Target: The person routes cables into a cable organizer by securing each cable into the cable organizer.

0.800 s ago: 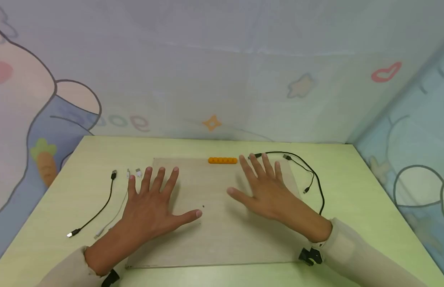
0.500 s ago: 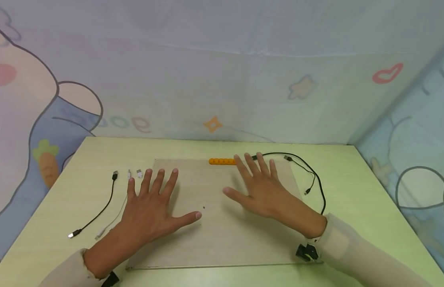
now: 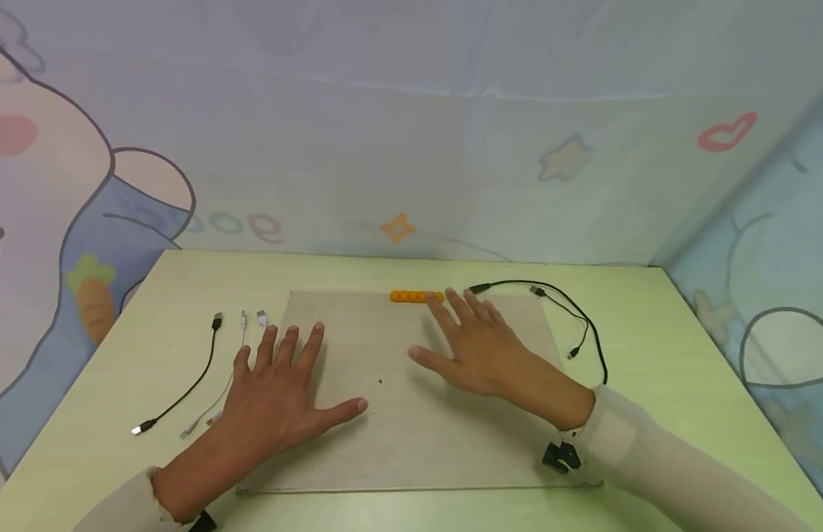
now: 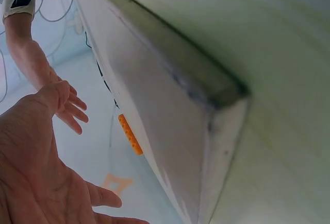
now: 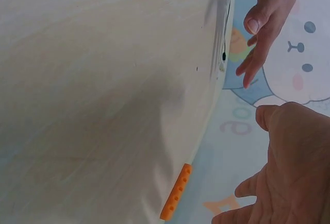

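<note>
My left hand (image 3: 272, 403) hovers palm down over the left part of a pale flat board (image 3: 385, 443), fingers spread and holding nothing. Over the board's right part, my right hand (image 3: 485, 355) is also spread and holds nothing. Both wrist views show a gap between the hands and the board. An orange strip with a row of bumps or holes (image 3: 405, 296) lies at the board's far edge; in the head view the right fingertips overlap its right end. In the right wrist view the orange strip (image 5: 176, 192) lies apart from the right hand (image 5: 299, 167).
Left of the board lie a short black USB cable (image 3: 192, 384) and white cables (image 3: 228, 380), partly behind the left hand. On the right are a thick black cable (image 3: 578, 303) and a thin black cable (image 3: 581, 318). A printed cloth (image 3: 451, 148) stands behind the table.
My right hand has drifted a little left, so its fingertips now overlap the orange strip's right end in the head view. The left hand's fingers have dipped slightly. The cables lie as before.
</note>
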The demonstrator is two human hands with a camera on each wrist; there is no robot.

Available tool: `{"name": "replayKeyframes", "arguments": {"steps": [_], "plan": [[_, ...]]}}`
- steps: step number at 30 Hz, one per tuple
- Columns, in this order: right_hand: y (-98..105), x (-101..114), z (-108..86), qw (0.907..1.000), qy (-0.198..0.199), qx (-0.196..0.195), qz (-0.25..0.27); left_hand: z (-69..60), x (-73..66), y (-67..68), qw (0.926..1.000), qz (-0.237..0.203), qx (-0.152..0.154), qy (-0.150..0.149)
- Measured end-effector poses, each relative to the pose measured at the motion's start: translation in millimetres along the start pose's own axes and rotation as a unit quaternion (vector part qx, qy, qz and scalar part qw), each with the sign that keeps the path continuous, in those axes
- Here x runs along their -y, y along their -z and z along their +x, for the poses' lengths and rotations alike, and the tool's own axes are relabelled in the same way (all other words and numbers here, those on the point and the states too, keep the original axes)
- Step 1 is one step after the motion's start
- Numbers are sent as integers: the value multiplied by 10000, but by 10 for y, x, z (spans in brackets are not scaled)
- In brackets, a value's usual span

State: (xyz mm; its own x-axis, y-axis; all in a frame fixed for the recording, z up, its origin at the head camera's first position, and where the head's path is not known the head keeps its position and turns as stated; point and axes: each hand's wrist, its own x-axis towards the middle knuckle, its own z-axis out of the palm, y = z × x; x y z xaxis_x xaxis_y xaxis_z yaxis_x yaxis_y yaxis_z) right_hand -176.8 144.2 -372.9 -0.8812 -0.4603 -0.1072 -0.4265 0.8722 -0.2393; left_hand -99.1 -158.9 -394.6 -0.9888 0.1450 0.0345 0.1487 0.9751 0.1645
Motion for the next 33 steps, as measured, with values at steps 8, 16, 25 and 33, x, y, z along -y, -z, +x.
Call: {"name": "replayKeyframes", "arguments": {"steps": [8, 16, 25, 33], "plan": [[0, 44, 53, 9999, 131, 30, -77, -55, 56, -38, 9999, 3, -112, -10], [-31, 54, 94, 9996, 182, 94, -171, -106, 72, -68, 9998, 3, -204, -7], [-39, 94, 109, 9991, 244, 219, -272, -167, 79, -77, 9996, -7, -294, 10], [-69, 131, 124, 9983, 318, 311, -374, -200, 110, -79, 9994, 145, -320, -1]]}}
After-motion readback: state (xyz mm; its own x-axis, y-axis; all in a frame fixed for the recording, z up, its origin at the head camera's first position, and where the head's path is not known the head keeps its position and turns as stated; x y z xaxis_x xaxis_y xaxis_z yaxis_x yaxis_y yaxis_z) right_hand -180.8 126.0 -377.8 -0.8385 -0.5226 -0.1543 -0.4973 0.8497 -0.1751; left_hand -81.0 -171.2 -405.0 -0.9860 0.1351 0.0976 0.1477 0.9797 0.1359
